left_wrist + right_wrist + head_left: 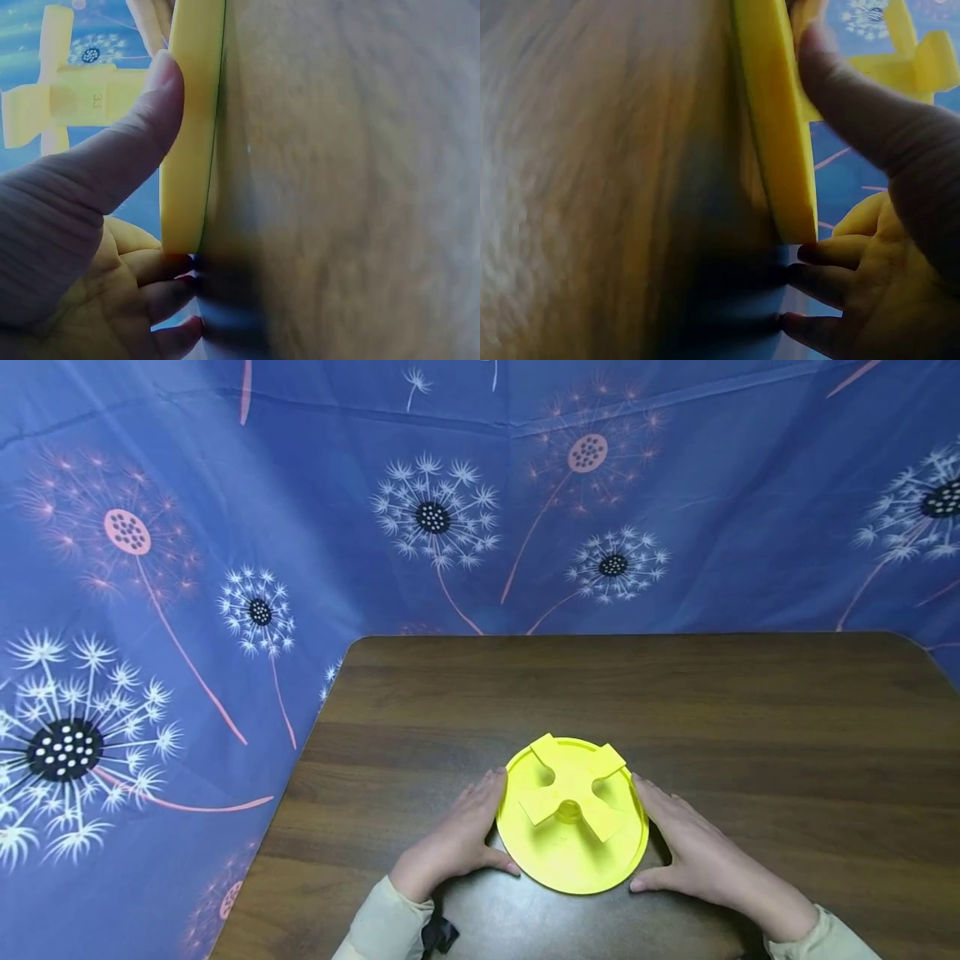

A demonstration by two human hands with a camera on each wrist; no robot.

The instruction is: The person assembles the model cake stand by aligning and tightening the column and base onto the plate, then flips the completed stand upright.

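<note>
Between the hands a yellow round plastic base sits at the wooden table's near middle. Above it, on a short central post, stands a yellow four-armed cross. My left hand spans the base's left rim, its thumb spread from the straight fingers. Opposite, my right hand lies along the right rim with fingers extended, thumb at the near edge. In the left wrist view the thumb lies against the rim. Likewise in the right wrist view, the thumb overlaps the rim.
The brown wooden table stretches farther right than left of the base. Behind it and down its left side hangs a blue cloth printed with dandelions. A black strap piece hangs by the left sleeve.
</note>
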